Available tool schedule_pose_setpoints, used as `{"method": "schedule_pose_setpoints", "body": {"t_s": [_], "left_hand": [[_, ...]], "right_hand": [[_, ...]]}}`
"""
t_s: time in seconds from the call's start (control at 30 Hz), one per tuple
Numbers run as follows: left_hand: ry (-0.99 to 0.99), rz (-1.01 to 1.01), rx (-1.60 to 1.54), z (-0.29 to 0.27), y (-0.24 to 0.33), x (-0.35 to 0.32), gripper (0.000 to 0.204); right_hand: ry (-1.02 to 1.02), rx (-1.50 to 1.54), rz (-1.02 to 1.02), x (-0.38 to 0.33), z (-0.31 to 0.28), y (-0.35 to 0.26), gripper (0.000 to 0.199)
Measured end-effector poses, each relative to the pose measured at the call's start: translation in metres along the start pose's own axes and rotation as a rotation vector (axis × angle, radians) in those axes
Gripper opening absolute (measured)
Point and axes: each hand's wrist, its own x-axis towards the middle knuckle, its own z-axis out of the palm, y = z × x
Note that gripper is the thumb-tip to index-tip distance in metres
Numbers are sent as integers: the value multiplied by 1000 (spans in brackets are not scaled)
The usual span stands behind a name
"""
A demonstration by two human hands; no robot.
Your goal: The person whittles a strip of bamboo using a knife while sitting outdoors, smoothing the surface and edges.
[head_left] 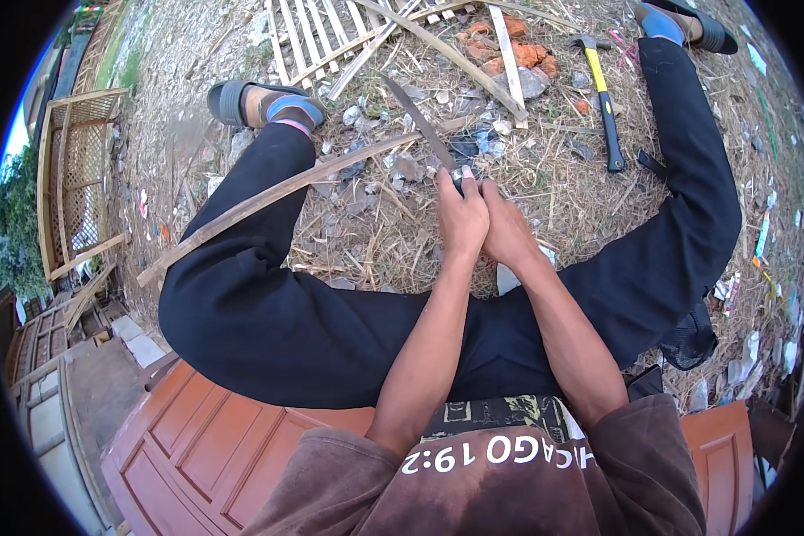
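Straw and stones litter the ground (pixel 357 237), on which the person's legs spread wide in black trousers (pixel 313 335). A red-brown panelled door (pixel 214 456) shows on both sides of the torso, at the lower edge. Off to the far left stands a lattice panel (pixel 85 205) in a wooden frame. A long wooden strip (pixel 268 201) slants across the left leg, its far end reaching toward the middle. Beyond the feet lie pale slats (pixel 277 40), with broken orange bricks (pixel 534 55) to their right. Near the right shin lies a hammer (pixel 596 70), its handle yellow and black. The long, tapering blade (pixel 420 121) is between the legs, pointing forward and left, and crosses over the strip; whether they touch cannot be told. Side by side at its near end, the left hand (pixel 463 216) clasps the short dark handle (pixel 458 179), while the right hand (pixel 507 223) presses close, curled; its exact hold is hidden.
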Motion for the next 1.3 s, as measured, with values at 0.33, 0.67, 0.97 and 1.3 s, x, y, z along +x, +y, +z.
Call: {"method": "schedule_pose_setpoints", "body": {"t_s": [0.33, 0.67, 0.97, 1.3], "left_hand": [[78, -39, -13, 12, 9, 1, 47], [227, 66, 27, 16, 20, -8, 34], [181, 14, 8, 15, 21, -7, 29], [177, -32, -31, 12, 23, -6, 23]], "right_hand": [[310, -445, 167, 54, -193, 1, 43], [318, -813, 307, 87, -189, 71, 48], [334, -851, 0, 74, -253, 0, 37], [-30, -799, -487, 87, -196, -92, 24]]}}
